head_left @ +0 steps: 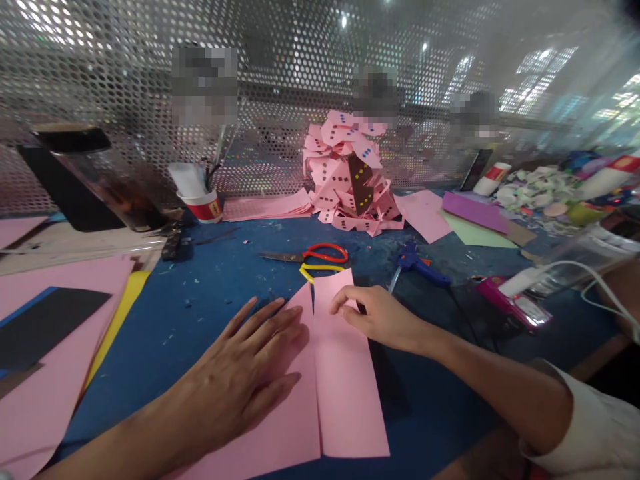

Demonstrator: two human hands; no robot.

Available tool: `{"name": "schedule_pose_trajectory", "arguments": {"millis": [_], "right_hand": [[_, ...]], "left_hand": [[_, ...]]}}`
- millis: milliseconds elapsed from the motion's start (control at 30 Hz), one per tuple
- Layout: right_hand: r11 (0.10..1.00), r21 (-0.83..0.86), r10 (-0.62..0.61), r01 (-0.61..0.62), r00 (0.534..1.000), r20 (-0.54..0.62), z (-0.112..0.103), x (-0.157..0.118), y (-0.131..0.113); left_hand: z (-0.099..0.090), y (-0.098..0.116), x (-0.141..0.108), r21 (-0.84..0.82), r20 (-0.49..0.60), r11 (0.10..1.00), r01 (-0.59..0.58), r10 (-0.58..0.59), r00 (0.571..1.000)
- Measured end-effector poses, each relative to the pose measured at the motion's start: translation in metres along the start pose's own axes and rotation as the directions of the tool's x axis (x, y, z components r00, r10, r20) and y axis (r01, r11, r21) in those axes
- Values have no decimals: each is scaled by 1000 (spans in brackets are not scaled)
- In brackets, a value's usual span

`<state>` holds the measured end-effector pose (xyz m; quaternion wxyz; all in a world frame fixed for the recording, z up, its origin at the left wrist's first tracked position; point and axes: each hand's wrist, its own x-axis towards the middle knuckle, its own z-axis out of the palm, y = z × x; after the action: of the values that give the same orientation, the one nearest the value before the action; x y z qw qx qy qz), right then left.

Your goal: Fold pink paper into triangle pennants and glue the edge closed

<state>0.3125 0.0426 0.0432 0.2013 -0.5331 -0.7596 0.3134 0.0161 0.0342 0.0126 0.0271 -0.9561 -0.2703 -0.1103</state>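
Observation:
A large pink paper (293, 427) lies on the blue table, and my left hand (250, 367) rests flat on it with fingers spread. Beside it, along a narrow gap, is a long pink strip (350, 400). My right hand (373, 313) is at the strip's upper right edge, thumb and forefinger pinched together on it. Just beyond the papers lie scissors with red handles (327, 252) and, partly under the paper, a yellow handle loop (320, 269). A blue glue gun (420, 263) lies beyond my right hand.
A heap of dotted pink paper pieces (345, 173) stands at the back. A paper cup (203, 205) and dark jar (110, 173) are back left. Stacked sheets (60, 413) lie left; a magenta device (515, 307) and cable are right. Perforated metal (280, 80) rises behind.

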Motion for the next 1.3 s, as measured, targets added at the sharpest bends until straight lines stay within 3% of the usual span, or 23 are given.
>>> {"name": "schedule_pose_trajectory", "arguments": {"millis": [533, 833, 1033, 1300], "right_hand": [[998, 43, -40, 45, 993, -113, 4, 3, 4], [997, 50, -55, 54, 998, 6, -3, 0, -2], [1000, -11, -14, 14, 1000, 23, -1, 1, -1], [998, -23, -54, 56, 996, 69, -1, -1, 3]], "left_hand": [[-4, 1, 2, 0, -33, 1000, -24, 24, 999], [1, -1, -2, -7, 3, 999, -49, 49, 999], [1, -1, -1, -17, -6, 999, -40, 40, 999], [1, 0, -2, -19, -12, 999, -30, 30, 999]]}}
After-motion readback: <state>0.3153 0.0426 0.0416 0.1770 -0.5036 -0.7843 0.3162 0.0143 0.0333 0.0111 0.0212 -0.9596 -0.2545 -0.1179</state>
